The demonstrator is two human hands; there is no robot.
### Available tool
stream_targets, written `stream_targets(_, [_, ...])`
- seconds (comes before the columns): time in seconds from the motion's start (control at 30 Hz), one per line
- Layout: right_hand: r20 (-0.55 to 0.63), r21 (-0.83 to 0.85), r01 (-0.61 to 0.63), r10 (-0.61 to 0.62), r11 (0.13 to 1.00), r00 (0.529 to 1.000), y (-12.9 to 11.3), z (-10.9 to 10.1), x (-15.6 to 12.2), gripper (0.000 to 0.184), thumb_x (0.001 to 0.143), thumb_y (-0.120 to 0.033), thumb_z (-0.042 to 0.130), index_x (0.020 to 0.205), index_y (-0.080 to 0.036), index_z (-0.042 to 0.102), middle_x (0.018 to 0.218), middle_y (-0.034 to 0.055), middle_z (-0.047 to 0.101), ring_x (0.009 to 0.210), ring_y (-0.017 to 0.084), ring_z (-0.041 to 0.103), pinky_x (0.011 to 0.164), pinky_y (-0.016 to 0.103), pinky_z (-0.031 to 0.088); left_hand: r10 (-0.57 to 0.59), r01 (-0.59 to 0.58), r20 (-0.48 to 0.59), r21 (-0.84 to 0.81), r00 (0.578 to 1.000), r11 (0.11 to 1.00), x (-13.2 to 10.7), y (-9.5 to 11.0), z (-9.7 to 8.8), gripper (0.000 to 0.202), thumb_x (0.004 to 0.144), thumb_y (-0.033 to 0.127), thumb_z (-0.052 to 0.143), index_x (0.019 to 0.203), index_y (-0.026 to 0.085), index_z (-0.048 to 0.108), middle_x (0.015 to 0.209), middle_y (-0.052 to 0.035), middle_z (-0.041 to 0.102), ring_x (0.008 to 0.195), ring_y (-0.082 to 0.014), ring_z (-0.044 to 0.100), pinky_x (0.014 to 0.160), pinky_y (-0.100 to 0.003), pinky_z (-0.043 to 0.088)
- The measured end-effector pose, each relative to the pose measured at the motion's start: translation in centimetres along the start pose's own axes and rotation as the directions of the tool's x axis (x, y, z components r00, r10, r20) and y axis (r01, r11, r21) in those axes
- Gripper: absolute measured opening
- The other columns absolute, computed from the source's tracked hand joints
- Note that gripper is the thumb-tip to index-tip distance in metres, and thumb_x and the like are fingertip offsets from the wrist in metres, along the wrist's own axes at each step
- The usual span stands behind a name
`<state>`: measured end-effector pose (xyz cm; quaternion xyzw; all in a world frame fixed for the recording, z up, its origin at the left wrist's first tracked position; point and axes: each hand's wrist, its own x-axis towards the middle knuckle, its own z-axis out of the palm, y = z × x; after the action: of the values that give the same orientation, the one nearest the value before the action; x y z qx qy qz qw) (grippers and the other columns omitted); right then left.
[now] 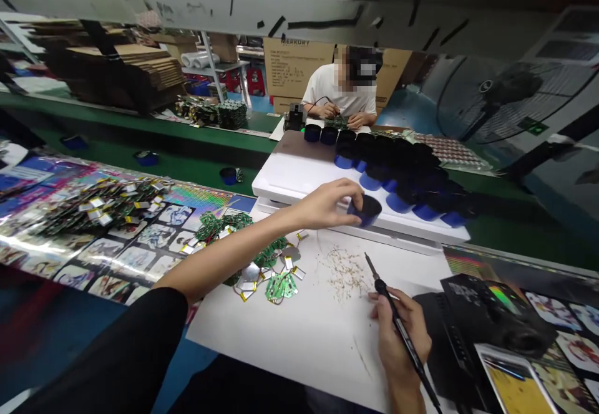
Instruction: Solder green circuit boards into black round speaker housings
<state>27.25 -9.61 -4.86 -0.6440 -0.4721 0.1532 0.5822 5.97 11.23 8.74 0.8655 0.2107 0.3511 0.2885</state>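
The left hand (330, 205), fingers half curled, grips 1 cup (371, 212) at 11 o'clock from the right hand (406, 330), whose fingers wrap an iron (392, 305). The cup's contents are indiscernible. At its 1 o'clock, foam (297, 176) carries more cups (397, 202).

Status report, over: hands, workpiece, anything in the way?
Left hand holding blue cup by foam board's front edge. Right hand gripping soldering iron, tip clear of cup. Left forearm partly hiding circuit boards.
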Motion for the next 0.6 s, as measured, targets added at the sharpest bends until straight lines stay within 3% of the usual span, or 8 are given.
stream_targets(0.1, [0.046,0.022,-0.006,0.005,1.0,0.999,-0.4,0.1,-0.2,0.042,0.095,-0.049,0.076,0.124,-0.019,0.071,0.098,0.0099,0.085,0.059,0.018,0.072,0.062,0.033,0.065,0.016,0.02,0.255,-0.14,0.967,0.99,-5.0,2.0,-1.3,0.021,0.089,0.031,0.088,0.097,0.022,0.071,0.129,-0.0098,0.067,0.129,-0.0255,0.066,0.112,-0.041,0.055])
stream_targets(0.17, [0.067,-0.032,0.041,-0.039,0.999,0.997,0.0,0.1,-0.3,0.041,0.095,-0.048,0.075,0.125,-0.02,0.072,0.101,0.0101,0.085,0.064,0.019,0.075,0.067,0.034,0.066,-0.023,0.079,0.373,-0.136,0.927,0.988,-8.6,2.8,-0.7,0.021,0.087,0.029,0.089,0.097,0.023,0.072,0.131,-0.0089,0.065,0.126,-0.0245,0.066,0.109,-0.038,0.055])
stream_targets(0.23, [0.058,-0.115,0.108,-0.102,0.987,0.993,0.7,0.1,-0.3,0.041,0.094,-0.047,0.077,0.124,-0.02,0.073,0.102,0.0096,0.085,0.07,0.021,0.079,0.072,0.035,0.067,-0.09,0.128,0.418,-0.064,0.904,0.99,-11.7,3.1,0.9,0.018,0.09,0.027,0.085,0.099,0.023,0.071,0.133,-0.0092,0.062,0.126,-0.0248,0.065,0.107,-0.037,0.054])
stream_targets(0.33, [0.014,-0.187,0.224,-0.226,0.956,0.974,1.8,-0.1,-0.5,0.036,0.09,-0.043,0.082,0.119,-0.022,0.076,0.104,0.0092,0.084,0.074,0.022,0.08,0.067,0.034,0.066,-0.211,0.211,0.398,0.044,0.893,0.977,-14.8,3.2,3.3,0.02,0.094,0.025,0.078,0.109,0.023,0.065,0.136,-0.011,0.057,0.124,-0.0249,0.063,0.104,-0.035,0.053])
stream_targets(0.4, [-0.012,-0.204,0.289,-0.297,0.935,0.955,2.2,-0.2,-0.9,0.032,0.089,-0.038,0.084,0.116,-0.023,0.076,0.102,0.0088,0.083,0.072,0.022,0.08,0.063,0.032,0.064,-0.267,0.264,0.377,0.059,0.887,0.963,-15.4,3.2,3.7,0.033,0.092,0.029,0.081,0.117,0.023,0.06,0.135,-0.0114,0.058,0.122,-0.0251,0.062,0.1,-0.034,0.053])
stream_targets(0.47, [-0.061,-0.216,0.305,-0.324,0.928,0.944,2.3,-0.4,-1.3,0.03,0.087,-0.036,0.085,0.112,-0.022,0.075,0.099,0.0088,0.083,0.073,0.022,0.08,0.063,0.032,0.064,-0.312,0.318,0.335,0.038,0.889,0.947,-15.1,3.0,2.9,0.043,0.09,0.039,0.084,0.119,0.022,0.057,0.129,-0.01,0.062,0.116,-0.0245,0.063,0.095,-0.033,0.053])
stream_targets(0.53, [-0.096,-0.181,0.269,-0.289,0.946,0.952,1.8,-0.5,-1.7,0.031,0.088,-0.036,0.086,0.111,-0.021,0.073,0.093,0.0078,0.083,0.068,0.022,0.079,0.059,0.032,0.063,-0.373,0.374,0.259,0.046,0.891,0.926,-14.1,2.5,1.2,0.036,0.095,0.046,0.077,0.115,0.021,0.06,0.116,-0.0074,0.068,0.105,-0.0226,0.066,0.088,-0.032,0.051])
stream_targets(0.6, [-0.079,-0.083,0.203,-0.21,0.976,0.975,0.9,-0.4,-2.1,0.032,0.092,-0.037,0.082,0.115,-0.02,0.07,0.09,0.0069,0.083,0.058,0.019,0.075,0.05,0.03,0.058,-0.437,0.414,0.201,0.149,0.877,0.898,-13.2,1.5,-0.4,0.024,0.103,0.043,0.066,0.109,0.02,0.066,0.103,-0.006,0.072,0.094,-0.0218,0.067,0.082,-0.031,0.049])
